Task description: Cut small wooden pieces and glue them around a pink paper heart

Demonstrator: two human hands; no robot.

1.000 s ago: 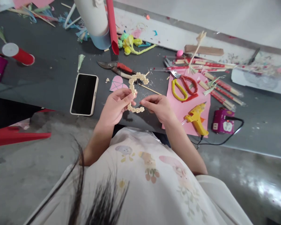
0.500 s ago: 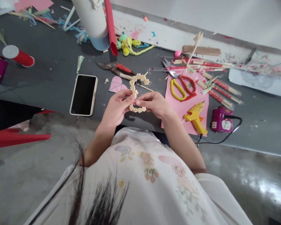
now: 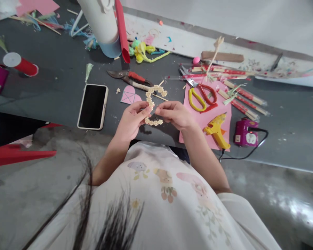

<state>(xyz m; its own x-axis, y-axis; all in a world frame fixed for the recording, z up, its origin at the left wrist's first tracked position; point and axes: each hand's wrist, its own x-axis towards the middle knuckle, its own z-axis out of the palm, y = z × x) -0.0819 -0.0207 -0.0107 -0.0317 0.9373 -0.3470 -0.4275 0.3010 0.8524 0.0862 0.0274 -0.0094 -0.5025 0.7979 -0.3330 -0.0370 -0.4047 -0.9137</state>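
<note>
My left hand pinches a cream-coloured curved piece between thumb and fingers at its left side. The piece is built of small bead-like bits and looks like a jagged letter C, open toward the right. My right hand is beside its opening, thumb and fingertips pressed together; whatever they may hold is too small to make out. Behind my left hand lies a pink paper heart with drawn lines. Pruning shears rest on the table beyond the curved piece, near a thin stick.
A phone lies at left. On pink paper at right are scissors and a yellow glue gun, whose cord runs near a purple box. Wrapped chopsticks lie beyond. A white-and-blue bottle stands at the back.
My right hand has drawn slightly right, away from the left fingertips, leaving a small gap. My left hand still holds the curved piece, almost in place.
</note>
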